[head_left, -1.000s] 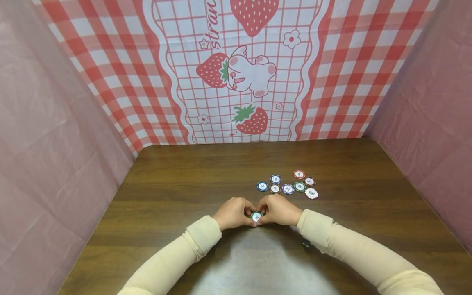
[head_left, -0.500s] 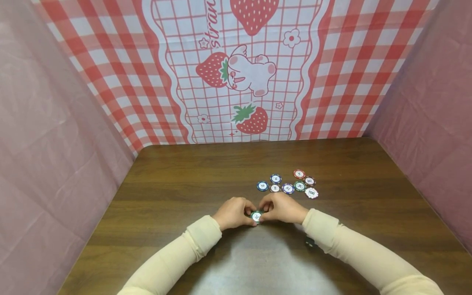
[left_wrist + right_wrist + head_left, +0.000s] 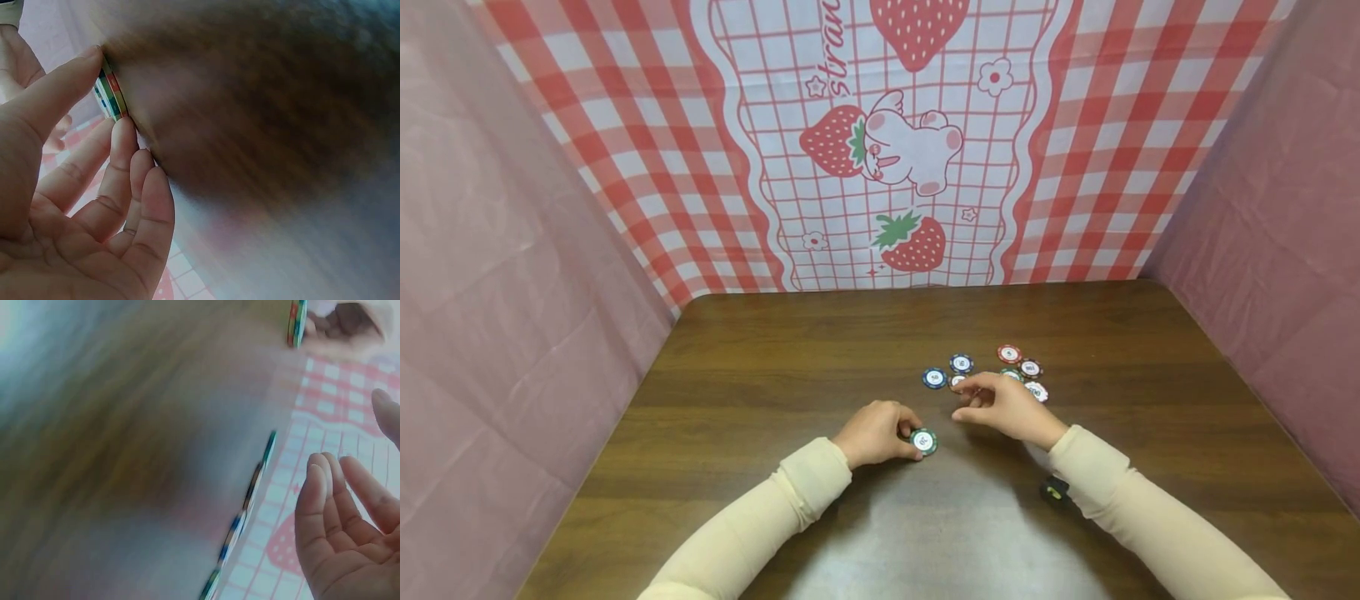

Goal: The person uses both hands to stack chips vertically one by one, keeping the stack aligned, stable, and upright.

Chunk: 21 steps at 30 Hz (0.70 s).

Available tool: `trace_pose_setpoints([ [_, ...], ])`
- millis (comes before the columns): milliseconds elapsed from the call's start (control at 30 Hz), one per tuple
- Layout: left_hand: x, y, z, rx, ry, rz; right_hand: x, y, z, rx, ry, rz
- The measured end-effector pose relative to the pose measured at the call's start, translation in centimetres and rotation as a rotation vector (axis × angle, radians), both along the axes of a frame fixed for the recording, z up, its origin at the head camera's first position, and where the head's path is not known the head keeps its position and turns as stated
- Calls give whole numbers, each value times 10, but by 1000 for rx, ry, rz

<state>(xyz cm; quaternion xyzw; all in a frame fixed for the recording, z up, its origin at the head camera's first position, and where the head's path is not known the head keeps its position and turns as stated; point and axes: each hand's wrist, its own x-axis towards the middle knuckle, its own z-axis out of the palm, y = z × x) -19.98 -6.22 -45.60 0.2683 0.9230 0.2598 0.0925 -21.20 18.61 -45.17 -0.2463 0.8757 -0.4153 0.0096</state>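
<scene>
A short stack of poker chips (image 3: 923,442) with a green-edged one on top lies on the table. My left hand (image 3: 880,433) pinches it between thumb and fingers; in the left wrist view the stack's edge shows green, red and yellow bands (image 3: 112,94). My right hand (image 3: 1009,410) holds nothing and hovers over the loose chips, fingers spread from the thumb. Its fingertips overlap a brown-edged chip (image 3: 957,381) in the head view. A blue chip (image 3: 934,378) lies just left of that one. The hand hides another blue chip and part of a green chip (image 3: 1011,374).
Behind my right hand lie a second blue chip (image 3: 961,363), a red chip (image 3: 1009,354), a dark brown chip (image 3: 1031,367) and a white chip (image 3: 1037,392). A checked strawberry cloth (image 3: 917,167) hangs at the wooden table's (image 3: 775,350) back edge, with pink curtains on both sides.
My right hand has let go of the chip stack and moved right and away from me, over the loose chips. The left hand has stayed in place on the stack.
</scene>
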Motion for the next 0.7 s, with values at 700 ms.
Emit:
trace_pose_setpoints([
  [700, 1, 0, 1, -15, 13, -6, -1, 77, 3, 1, 25, -338],
])
